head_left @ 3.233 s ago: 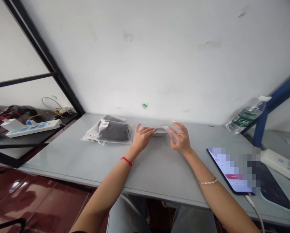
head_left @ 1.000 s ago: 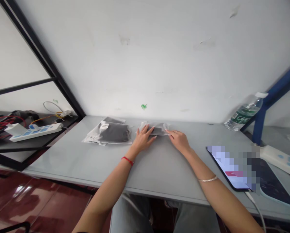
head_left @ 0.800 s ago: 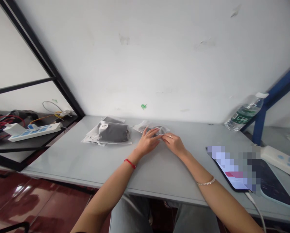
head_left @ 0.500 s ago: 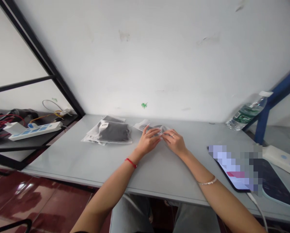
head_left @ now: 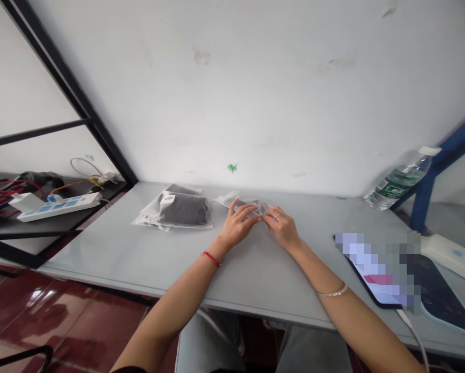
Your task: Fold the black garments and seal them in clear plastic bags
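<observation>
Bag (head_left: 227,199): clear plastic, something dark inside; on the counter (head_left: 232,280), near the back edge, under both hands.
Left hand (head_left: 238,226): fingers lie over the bag; whether its grip pinches, I cannot tell.
Right hand (head_left: 281,226): grip pinches the bag's near side.
Pile of bags (head_left: 183,210): toward the back left corner.

A white wall (head_left: 255,103) is bathed in soft, diffuse light, its upper right corner dimmed. Glare is thrown back by the red floor tiles (head_left: 37,296); faint shadows are cast on the grey counter (head_left: 139,259). A lit phone screen (head_left: 385,295) is partly pixelated. Fine detail around the fingers (head_left: 245,210) is softened.
</observation>
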`<state>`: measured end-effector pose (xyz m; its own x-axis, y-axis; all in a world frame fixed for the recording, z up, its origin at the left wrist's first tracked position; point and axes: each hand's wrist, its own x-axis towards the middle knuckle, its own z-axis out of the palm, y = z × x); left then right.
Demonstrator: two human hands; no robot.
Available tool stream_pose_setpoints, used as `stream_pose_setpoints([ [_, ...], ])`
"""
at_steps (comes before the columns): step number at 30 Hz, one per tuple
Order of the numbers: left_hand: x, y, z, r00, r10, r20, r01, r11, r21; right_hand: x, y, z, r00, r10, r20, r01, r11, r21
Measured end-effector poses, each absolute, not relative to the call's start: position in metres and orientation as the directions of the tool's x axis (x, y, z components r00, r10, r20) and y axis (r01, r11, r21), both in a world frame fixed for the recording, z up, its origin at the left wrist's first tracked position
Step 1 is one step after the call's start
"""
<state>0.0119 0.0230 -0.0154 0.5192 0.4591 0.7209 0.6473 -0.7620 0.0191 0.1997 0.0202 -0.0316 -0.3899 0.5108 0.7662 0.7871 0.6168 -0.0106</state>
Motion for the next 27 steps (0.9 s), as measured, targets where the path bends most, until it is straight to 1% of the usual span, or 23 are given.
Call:
stream_pose_setpoints([
  [4,0.009,0.025,-0.016,0.522,0.454,0.722,0.655,-0.756,0.002,0.2,0.02,-0.032,-0.38,0.508,0.773,0.796,0.606,-0.007],
  [6,0.007,0.028,-0.017,0.526,0.437,0.73,0.651,-0.759,-0.014,0.201,0.021,-0.031,-0.368,0.482,0.795,0.797,0.604,0.003],
  [8,0.003,0.033,-0.018,0.527,0.383,0.759,0.639,-0.768,-0.056,0.202,0.021,-0.029,-0.365,0.422,0.83,0.785,0.619,0.031],
  [12,-0.004,0.043,-0.022,0.482,0.233,0.845,0.639,-0.753,-0.157,0.204,0.021,-0.025,-0.356,0.252,0.9,0.757,0.643,0.12],
  [15,-0.01,0.048,-0.024,0.458,0.198,0.867,0.662,-0.727,-0.183,0.205,0.02,-0.022,-0.35,0.185,0.918,0.747,0.647,0.155],
  [19,-0.016,0.052,-0.024,0.44,0.195,0.876,0.68,-0.71,-0.184,0.208,0.02,-0.017,-0.351,0.188,0.917,0.751,0.641,0.156],
  [22,-0.019,0.054,-0.023,0.429,0.254,0.867,0.704,-0.695,-0.145,0.212,0.021,-0.015,-0.347,0.188,0.919,0.75,0.644,0.152],
  [24,-0.02,0.055,-0.022,0.436,0.3,0.849,0.713,-0.69,-0.123,0.215,0.023,-0.015,-0.353,0.221,0.909,0.758,0.638,0.139],
  [27,-0.018,0.055,-0.024,0.447,0.351,0.823,0.725,-0.681,-0.103,0.217,0.025,-0.018,-0.364,0.31,0.878,0.783,0.613,0.108],
])
